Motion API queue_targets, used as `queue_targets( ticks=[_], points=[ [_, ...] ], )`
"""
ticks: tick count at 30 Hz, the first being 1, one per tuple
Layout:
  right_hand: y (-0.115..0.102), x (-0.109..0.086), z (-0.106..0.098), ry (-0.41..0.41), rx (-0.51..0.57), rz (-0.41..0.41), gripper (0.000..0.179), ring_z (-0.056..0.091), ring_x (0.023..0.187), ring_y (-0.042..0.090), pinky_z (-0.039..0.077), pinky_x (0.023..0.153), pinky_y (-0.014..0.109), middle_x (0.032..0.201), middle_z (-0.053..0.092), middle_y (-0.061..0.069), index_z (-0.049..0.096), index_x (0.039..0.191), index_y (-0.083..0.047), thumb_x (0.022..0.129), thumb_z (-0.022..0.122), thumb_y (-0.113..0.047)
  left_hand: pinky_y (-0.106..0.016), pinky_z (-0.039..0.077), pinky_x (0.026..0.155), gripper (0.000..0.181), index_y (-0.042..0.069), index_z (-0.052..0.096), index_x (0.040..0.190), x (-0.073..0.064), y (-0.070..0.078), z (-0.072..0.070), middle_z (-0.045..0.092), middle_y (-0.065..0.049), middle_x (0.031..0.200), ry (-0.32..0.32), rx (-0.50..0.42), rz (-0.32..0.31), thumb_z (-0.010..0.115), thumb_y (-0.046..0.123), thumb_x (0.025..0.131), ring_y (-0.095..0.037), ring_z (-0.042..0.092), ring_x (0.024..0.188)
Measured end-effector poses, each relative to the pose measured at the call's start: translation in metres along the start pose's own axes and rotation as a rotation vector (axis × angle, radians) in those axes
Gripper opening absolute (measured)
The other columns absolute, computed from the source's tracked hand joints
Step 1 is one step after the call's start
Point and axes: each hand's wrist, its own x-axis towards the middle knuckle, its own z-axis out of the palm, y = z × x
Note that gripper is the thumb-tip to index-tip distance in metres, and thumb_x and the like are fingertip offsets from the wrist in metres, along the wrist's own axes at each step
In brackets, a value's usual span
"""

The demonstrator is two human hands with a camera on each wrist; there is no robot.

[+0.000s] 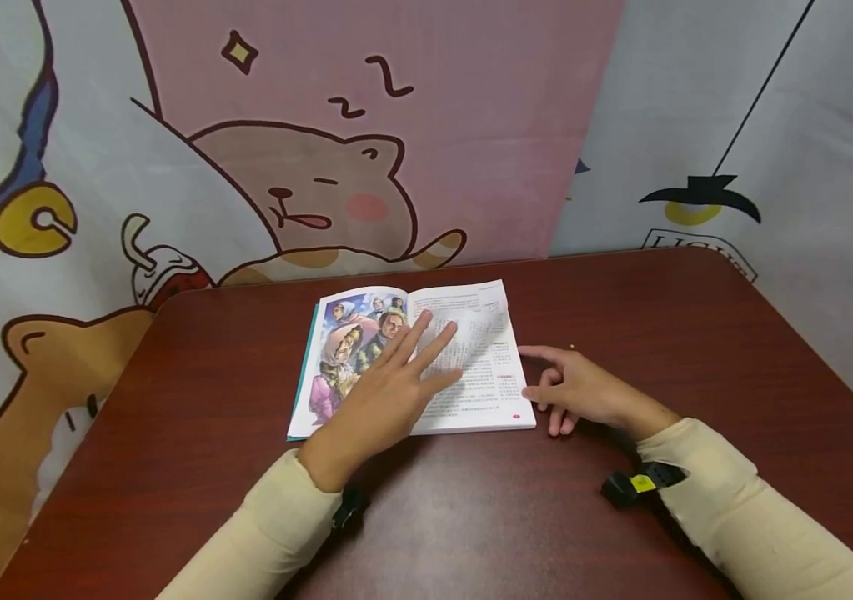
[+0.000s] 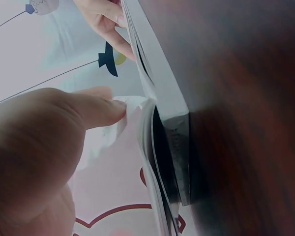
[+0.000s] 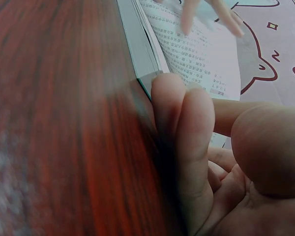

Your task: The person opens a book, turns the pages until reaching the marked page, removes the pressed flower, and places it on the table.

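Note:
An open book lies on the table, a colour illustration of several figures on its left page and printed text on its right. My left hand is over the middle of the book with its fingers spread. Beneath those fingers a page looks blurred and partly see-through. In the left wrist view, the left thumb reaches to a raised, curved page beside the spine. My right hand is at the book's right edge, index finger and thumb extended to it. Its other fingers are bent, with fingertips against the lower corner.
The brown wooden table carries the book near its far side. Behind it hangs a cloth printed with cartoon animals. Black wrist straps sit below the pale sleeves.

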Motion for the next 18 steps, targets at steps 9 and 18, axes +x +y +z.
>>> queue_targets(
  ticks=[9, 18],
  points=[
    [-0.0001, -0.0016, -0.0003, 0.010, -0.008, 0.002, 0.071, 0.064, 0.050, 0.031, 0.051, 0.045, 0.047, 0.072, 0.059, 0.016, 0.027, 0.143, -0.018, 0.085, 0.066, -0.022, -0.041, 0.014, 0.115, 0.037, 0.021, 0.064, 0.118, 0.0000, 0.0014, 0.0003, 0.031, -0.005, 0.150, -0.054, -0.016, 0.016, 0.049, 0.006, 0.088, -0.028, 0.014, 0.143],
    [-0.0021, -0.0020, 0.0005, 0.007, -0.002, -0.001, 0.071, 0.063, 0.050, 0.030, 0.051, 0.045, 0.047, 0.073, 0.056, 0.016, 0.026, 0.144, -0.018, 0.085, 0.065, -0.021, -0.044, 0.022, 0.113, 0.035, 0.018, 0.062, 0.121, -0.0021, 0.0026, 0.0004, 0.036, -0.005, 0.147, -0.078, -0.032, 0.007, 0.051, 0.009, 0.089, -0.028, 0.022, 0.141]
  ],
)
